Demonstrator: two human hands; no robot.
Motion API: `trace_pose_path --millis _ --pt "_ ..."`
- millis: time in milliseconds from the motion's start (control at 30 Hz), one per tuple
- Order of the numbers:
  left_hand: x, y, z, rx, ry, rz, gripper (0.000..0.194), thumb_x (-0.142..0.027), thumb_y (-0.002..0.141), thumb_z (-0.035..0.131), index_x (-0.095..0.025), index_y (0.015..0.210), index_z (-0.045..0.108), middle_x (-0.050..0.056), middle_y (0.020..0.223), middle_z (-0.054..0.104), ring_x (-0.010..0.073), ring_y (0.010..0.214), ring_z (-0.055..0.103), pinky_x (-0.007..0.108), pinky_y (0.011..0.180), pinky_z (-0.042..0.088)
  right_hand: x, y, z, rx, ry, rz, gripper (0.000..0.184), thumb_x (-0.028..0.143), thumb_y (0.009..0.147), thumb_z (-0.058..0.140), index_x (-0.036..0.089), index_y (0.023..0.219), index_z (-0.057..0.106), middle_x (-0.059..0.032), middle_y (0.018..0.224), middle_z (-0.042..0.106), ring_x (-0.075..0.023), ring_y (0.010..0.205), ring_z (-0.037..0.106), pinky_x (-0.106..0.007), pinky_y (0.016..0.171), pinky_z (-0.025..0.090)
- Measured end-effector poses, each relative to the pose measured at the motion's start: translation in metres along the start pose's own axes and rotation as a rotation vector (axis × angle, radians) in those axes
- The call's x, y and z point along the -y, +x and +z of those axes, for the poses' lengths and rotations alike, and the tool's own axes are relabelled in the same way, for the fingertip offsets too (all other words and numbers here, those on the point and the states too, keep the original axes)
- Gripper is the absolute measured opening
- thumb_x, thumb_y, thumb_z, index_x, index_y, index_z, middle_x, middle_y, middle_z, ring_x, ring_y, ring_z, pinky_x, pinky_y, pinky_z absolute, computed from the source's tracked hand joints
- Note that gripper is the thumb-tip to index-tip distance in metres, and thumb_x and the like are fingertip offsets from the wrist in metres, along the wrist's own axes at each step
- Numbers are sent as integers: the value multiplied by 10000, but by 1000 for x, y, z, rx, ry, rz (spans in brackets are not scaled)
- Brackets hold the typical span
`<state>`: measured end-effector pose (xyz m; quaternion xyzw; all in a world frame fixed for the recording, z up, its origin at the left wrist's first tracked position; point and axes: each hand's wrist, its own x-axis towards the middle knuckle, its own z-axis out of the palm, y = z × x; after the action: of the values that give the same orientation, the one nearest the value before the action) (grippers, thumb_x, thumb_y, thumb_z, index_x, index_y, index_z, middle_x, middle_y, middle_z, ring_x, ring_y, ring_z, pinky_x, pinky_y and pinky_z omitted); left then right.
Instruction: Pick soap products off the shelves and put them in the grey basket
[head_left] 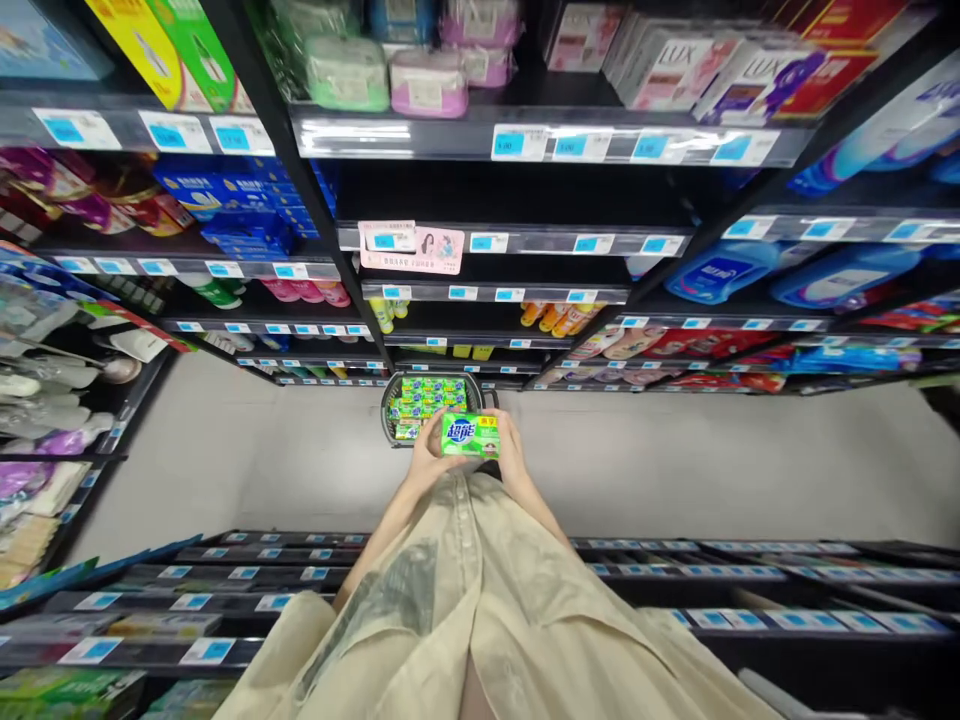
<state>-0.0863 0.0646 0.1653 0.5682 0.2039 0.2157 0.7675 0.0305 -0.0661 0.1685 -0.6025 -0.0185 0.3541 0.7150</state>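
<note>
Basket [390,412] on floor just beyond both hands, dark rim, packed with green soap packs [431,397] in rows, same look as held one. Green soap box [470,435] held between hands, above basket's near edge. Left hand [426,452] curled around box's left end; right hand [511,450] curled around right end, fingers closed on it. Box: bright green, blue-white characters on front, yellow patch at top right corner, rectangular, face up. Store shelves [525,240] beyond basket, blue price tags.
</note>
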Motion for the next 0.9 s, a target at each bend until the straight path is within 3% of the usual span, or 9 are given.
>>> trace_pose_path --millis 100,267,433,567,733,800,900 --pt "-1 -3 0 7 12 -4 1177 -672 547 992 -213 1533 543 207 1523 613 411 1453 552 552 1207 482 -7 -1 1 -64 -72 -109 555 787 898 613 274 1063 747 -22 1003 757 -208 850 675 -291 674 517" --pt "-4 -8 -1 17 -41 4 1121 -682 572 978 -196 1499 578 208 1480 642 419 1422 578 548 1178 515 -12 -4 -1 -73 -93 -67 572 796 907 594 278 1103 740 -16 986 768 -209 824 681 -303 688 515" --pt "-4 -10 0 20 -48 40 979 -596 682 958 -221 1491 554 195 1540 596 388 1443 567 527 1180 520 -8 -6 2 -89 -102 -113 530 763 906 622 284 1103 733 -8 1022 765 -208 876 688 -294 737 528" --pt "2 -10 -1 29 56 139 1037 -543 705 954 -246 1551 433 209 1580 550 375 1475 542 539 1192 508 -3 -5 10 -99 121 -34 503 685 877 692 297 1197 706 -1 1166 770 -229 1042 711 -323 868 564" --pt "6 -17 -4 74 362 341 910 -323 737 928 -234 1532 494 194 1503 635 374 1422 602 582 1214 481 0 -1 18 7 392 140 493 635 843 724 245 1144 746 -43 1176 790 -271 1145 719 -389 991 572" --pt "-1 -20 -3 150 468 424 833 -262 783 883 -241 1534 522 170 1461 679 355 1371 651 578 1183 522 3 -1 19 87 409 161 491 660 823 721 228 1051 762 -77 1188 788 -297 1164 716 -426 1017 574" --pt "-23 -22 1 462 587 537 573 -195 941 710 -266 1499 598 111 1478 683 305 1446 591 563 1230 490 10 -2 19 146 410 215 498 702 814 709 235 984 750 -106 1159 788 -325 1148 722 -472 978 599"
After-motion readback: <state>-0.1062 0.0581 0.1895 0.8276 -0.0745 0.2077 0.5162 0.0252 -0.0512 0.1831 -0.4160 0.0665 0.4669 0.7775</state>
